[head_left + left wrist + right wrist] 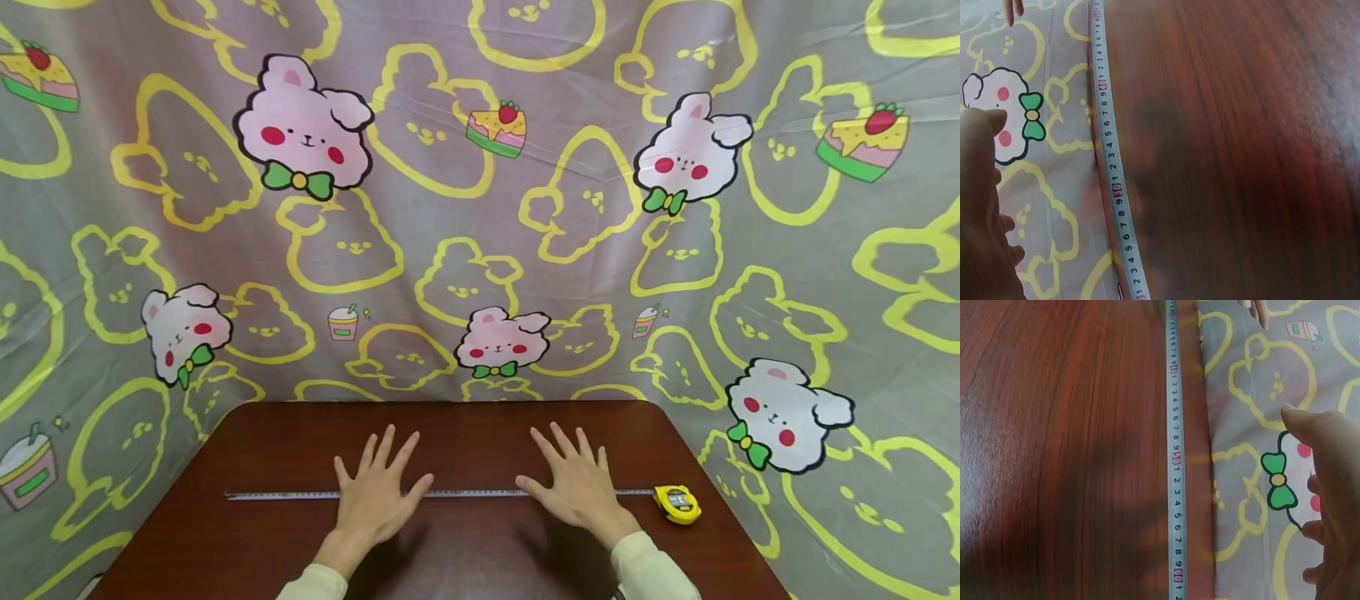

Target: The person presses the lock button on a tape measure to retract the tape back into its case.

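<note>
A yellow tape measure (677, 505) lies at the right side of the brown table, its blade (472, 493) drawn out in a straight line to the left. Over the left half of the blade, my left hand (378, 492) is spread with fingers straight and holds nothing. My right hand (576, 483) is likewise spread above the blade, left of the tape's case, also holding nothing. In the left wrist view the printed scale (1109, 140) runs past the thumb. The right wrist view shows the blade (1176, 487) with red-marked tens, beside the straight thumb (1310, 422).
The dark brown wooden table (465, 442) has rounded far corners. A grey curtain (450, 217) printed with bunnies, cakes and cups hangs behind it and along both sides. Light sleeves (648, 567) cover my forearms.
</note>
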